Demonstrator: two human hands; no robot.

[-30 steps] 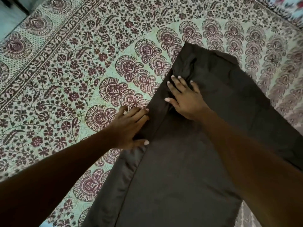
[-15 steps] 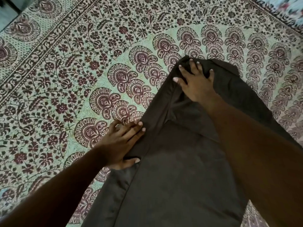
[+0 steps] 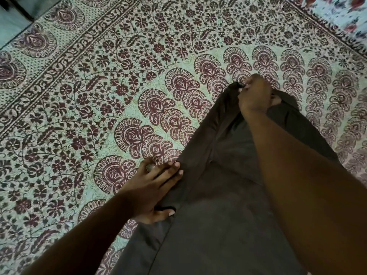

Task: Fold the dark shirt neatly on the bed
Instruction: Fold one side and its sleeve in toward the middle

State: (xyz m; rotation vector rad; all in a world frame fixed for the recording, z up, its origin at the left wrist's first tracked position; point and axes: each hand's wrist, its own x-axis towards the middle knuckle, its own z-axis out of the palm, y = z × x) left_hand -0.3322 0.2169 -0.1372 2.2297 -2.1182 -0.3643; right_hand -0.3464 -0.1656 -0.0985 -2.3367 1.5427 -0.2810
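1. The shirt [image 3: 218,225] lies on the bed [image 3: 79,96], running from six to two o'clock.
2. Your right hand [image 3: 255,94] has slid up from its middle to the far end and now clenches that corner.
3. Your left hand [image 3: 153,187], at seven o'clock, stays flat, fingers straight, pinning the edge.
4. Likely next: fold that end toward you.

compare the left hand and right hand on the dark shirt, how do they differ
Pose: the left hand lies flat with straight fingers, while the right hand is curled, pinching cloth. Place: the left hand presses the side edge of the dark shirt near the viewer; the right hand grips its far end. Both touch the shirt, which lies on the patterned bedsheet.
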